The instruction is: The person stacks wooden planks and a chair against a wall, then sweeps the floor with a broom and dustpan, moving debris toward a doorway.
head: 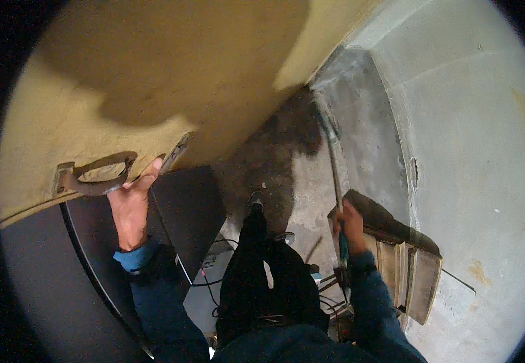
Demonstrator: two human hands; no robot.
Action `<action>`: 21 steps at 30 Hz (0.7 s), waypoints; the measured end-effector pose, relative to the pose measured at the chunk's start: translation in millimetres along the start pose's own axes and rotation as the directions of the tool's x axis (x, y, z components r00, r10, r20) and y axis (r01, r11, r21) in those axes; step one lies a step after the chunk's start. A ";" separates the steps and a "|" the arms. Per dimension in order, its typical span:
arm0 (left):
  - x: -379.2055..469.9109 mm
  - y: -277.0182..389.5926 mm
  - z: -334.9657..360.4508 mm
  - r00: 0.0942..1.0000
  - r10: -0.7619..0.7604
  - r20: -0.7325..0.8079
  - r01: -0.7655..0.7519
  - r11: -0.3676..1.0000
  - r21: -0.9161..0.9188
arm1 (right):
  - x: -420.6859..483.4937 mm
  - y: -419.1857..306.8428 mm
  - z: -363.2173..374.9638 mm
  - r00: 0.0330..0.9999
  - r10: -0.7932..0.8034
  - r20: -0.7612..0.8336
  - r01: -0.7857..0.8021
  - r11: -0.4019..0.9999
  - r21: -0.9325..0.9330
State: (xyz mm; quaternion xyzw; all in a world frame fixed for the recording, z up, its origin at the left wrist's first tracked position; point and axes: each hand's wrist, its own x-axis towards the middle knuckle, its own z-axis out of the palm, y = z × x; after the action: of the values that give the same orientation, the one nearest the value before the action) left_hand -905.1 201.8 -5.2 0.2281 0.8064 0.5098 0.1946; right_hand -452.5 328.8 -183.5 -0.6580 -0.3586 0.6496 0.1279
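My left hand point(131, 204) is at a worn metal pull handle point(92, 186) on a yellow door-like panel point(226, 59). Its thumb lies along the panel side of the handle, and the other fingers are mostly hidden behind it. In my right hand point(352, 227) is a long thin pole point(336, 168), with the fingers wrapped round it. The pole runs away from me along the foot of the wall to the floor corner. Its far end is dark and blurred, so I cannot tell what tool it is.
A pale painted wall point(462, 149) with a grey lower band rises on the right. Wooden panelled pieces point(403, 267) lean there beside my right forearm. Dark smooth panels point(190, 204) stand under the left arm, with black cables point(208, 284) nearby. The concrete floor point(310, 190) is stained.
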 end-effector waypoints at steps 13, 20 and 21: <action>-15.9 13.0 16.7 0.999 -0.011 0.052 0.012 1.000 -0.028 | 174.1 -38.5 85.6 0.576 -0.566 0.591 0.520 -0.304 -0.798; -24.7 7.6 24.9 0.997 0.067 0.048 -0.063 0.995 -0.080 | -19.4 74.4 11.6 0.972 0.032 0.233 0.090 0.866 -0.491; -28.4 8.2 24.7 0.995 0.074 0.068 -0.070 0.995 -0.066 | -48.4 80.4 3.2 0.955 0.181 0.234 -0.081 0.920 -0.383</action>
State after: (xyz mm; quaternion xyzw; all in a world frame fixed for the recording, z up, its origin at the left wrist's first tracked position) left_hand -866.8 207.0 -5.5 0.2685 0.7737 0.5333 0.2117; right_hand -426.0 240.0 -197.9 -0.6003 -0.4430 0.6596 -0.0912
